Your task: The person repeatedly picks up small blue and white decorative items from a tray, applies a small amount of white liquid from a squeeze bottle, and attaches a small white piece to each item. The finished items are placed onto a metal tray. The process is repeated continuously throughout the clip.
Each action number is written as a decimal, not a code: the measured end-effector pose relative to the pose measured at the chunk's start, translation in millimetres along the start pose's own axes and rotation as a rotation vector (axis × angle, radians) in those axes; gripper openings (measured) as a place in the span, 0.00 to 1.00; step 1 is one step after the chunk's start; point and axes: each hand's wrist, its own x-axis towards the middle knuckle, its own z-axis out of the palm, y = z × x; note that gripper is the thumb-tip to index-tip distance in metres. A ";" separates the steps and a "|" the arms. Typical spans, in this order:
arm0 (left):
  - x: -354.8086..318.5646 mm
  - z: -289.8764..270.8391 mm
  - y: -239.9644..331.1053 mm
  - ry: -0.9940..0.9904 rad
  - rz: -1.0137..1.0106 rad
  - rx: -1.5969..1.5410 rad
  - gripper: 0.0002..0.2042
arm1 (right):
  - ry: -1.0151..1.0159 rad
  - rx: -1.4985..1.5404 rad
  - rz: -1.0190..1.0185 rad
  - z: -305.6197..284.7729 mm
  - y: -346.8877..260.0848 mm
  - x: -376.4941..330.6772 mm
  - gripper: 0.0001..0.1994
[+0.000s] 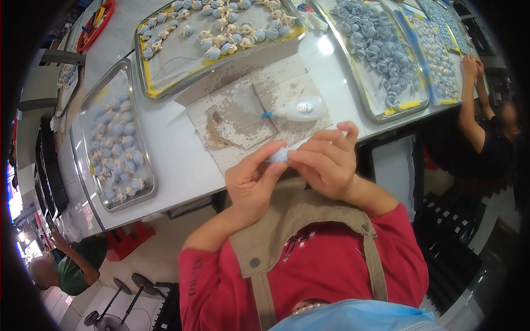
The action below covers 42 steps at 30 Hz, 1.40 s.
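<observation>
My left hand (251, 179) pinches a small rounded light-blue piece (278, 155) between thumb and index finger, just past the table's near edge. From the other side, the thumb and index fingertips of my right hand (330, 165) close on the piece's right edge; its other fingers are loosely curled. Whether anything else is between those fingertips is hidden. Beyond my hands, a stained cardboard sheet (295, 135) lies on the white table. A clear squeeze bottle (307, 109) with a blue tip lies on its side on it.
A metal tray (165, 83) of blue-and-cream figurines stands at the back; a smaller tray (150, 171) of similar ones is at left. At right, a tray (381, 113) holds loose blue shell-like pieces, beside a blue-edged tray (450, 101). Co-workers sit at both sides.
</observation>
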 end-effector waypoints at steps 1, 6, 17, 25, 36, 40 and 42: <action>-0.1 -0.8 0.6 -0.009 -0.011 0.020 0.15 | 0.001 0.003 -0.006 0.0 1.3 -0.2 0.11; 2.7 -4.9 0.7 -0.041 0.033 0.111 0.15 | 0.001 0.053 -0.030 -2.6 7.3 0.8 0.12; 2.3 -12.4 2.7 -0.153 -0.065 -0.071 0.15 | -0.466 1.231 0.661 4.8 10.3 1.1 0.23; 3.6 -12.5 1.7 -0.215 0.001 0.003 0.13 | -0.441 1.284 0.633 2.1 9.7 -1.6 0.21; 2.8 -22.4 10.1 -0.221 -0.158 -0.108 0.13 | -0.398 1.374 0.647 12.9 1.6 -1.6 0.22; 16.1 -60.9 28.5 -0.075 -0.006 0.462 0.14 | -0.374 0.928 0.476 14.9 3.7 15.4 0.20; 37.7 -94.0 51.5 0.289 0.105 0.769 0.15 | -0.189 0.887 0.558 14.7 7.5 15.1 0.17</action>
